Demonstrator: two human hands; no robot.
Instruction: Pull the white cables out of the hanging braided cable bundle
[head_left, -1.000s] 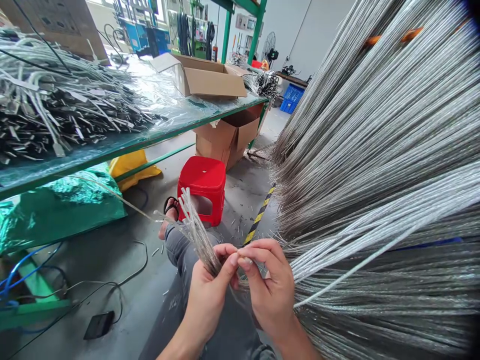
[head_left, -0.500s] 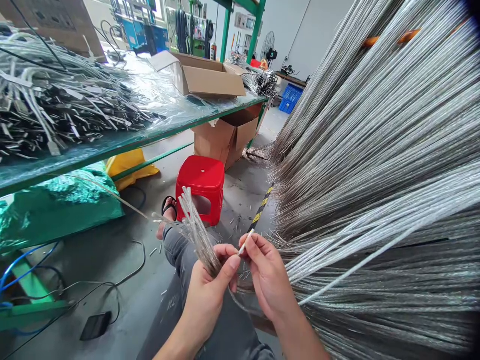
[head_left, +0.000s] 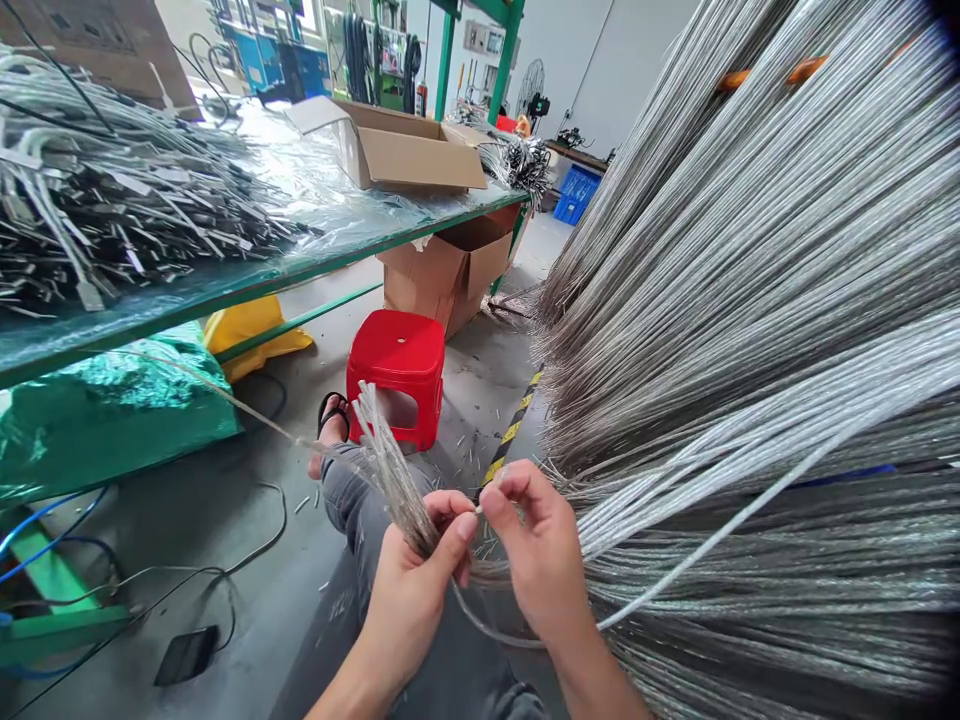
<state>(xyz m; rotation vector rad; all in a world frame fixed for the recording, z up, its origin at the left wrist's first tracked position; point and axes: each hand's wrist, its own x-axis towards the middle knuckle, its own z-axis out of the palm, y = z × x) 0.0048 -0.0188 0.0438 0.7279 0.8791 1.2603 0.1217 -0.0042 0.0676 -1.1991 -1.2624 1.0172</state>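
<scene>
My left hand point(head_left: 420, 580) is closed around a bundle of braided silver wires point(head_left: 397, 470), whose ends stick up past my fingers. Its thumb and forefinger also pinch a thin tip that points toward my other hand. Close beside it, my right hand point(head_left: 536, 545) has thumb and forefinger bent together at that tip. What lies between those right fingertips is mostly hidden and too small to name. A single strand loops below both hands.
On the right hang thick masses of silver wire point(head_left: 712, 300). A red stool point(head_left: 397, 345) stands ahead, before an open carton point(head_left: 427, 275). The workbench point(head_left: 360, 245) at left carries a wire pile point(head_left: 112, 190) and a cardboard box point(head_left: 420, 155). Cables point(head_left: 217, 570) cross the floor.
The short white piece that stood out between my right fingertips no longer shows. My right fingers have curled in more. The view has shifted slightly; my left hand keeps its hold.
</scene>
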